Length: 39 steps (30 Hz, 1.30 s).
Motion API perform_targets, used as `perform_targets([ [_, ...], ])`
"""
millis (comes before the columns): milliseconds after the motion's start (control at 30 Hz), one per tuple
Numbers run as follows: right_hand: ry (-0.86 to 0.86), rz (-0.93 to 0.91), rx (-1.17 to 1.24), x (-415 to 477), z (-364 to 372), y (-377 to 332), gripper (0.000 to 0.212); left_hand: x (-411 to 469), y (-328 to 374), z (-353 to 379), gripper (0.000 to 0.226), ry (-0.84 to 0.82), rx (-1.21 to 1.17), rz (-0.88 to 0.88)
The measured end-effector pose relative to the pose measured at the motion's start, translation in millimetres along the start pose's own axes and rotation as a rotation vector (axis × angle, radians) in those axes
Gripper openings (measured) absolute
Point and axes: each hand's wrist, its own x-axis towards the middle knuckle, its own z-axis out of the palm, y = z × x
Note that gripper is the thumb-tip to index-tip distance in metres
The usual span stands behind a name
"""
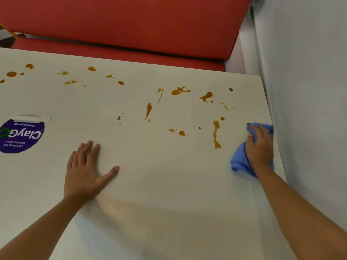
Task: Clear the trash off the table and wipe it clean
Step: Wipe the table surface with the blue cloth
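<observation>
The right hand (260, 147) grips a bunched blue cloth (239, 159) at the desk (169, 194) edge by the grey wall (309, 91), just right of the brown sauce stains (216, 134), while the left hand (85, 169) lies spread flat, near a purple sticker (20, 136).

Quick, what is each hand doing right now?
Left hand: open, fingers straight, palm flat on the table, holding nothing.
Right hand: fingers curled on the blue cloth, pressing it to the table near the wall-side edge.
</observation>
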Motion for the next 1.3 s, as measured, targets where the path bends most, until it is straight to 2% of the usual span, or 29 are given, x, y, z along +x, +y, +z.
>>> perform_targets([
  [267, -0.084, -0.070, 0.032, -34, 45, -88, 0.034, 0, 1, 0, 0.100, 0.000, -0.010, -0.001],
  [533, -0.232, -0.432, 0.142, -52, 10, -35, 0.036, -1, 1, -1, 0.101, -0.002, -0.006, -0.001],
  [767, -0.110, -0.247, 0.068, -22, 11, -21, 0.035, 0, 1, 0, 0.100, 0.008, 0.000, -0.005],
  [867, -0.034, -0.105, 0.031, -14, 30, -47, 0.037, 0, 0, 1, 0.103, 0.005, 0.008, -0.001],
  [967, -0.060, -0.027, -0.001, -17, 48, -85, 0.037, 1, 0, 2, 0.109, 0.005, 0.020, 0.008],
  [1133, -0.138, -0.161, 0.085, -50, 60, -122, 0.033, 1, -1, 1, 0.109, 0.004, 0.014, 0.013],
  [1300, -0.271, -0.361, 0.139, -61, 44, -97, 0.030, 1, -2, 1, 0.102, -0.002, 0.015, 0.014],
])
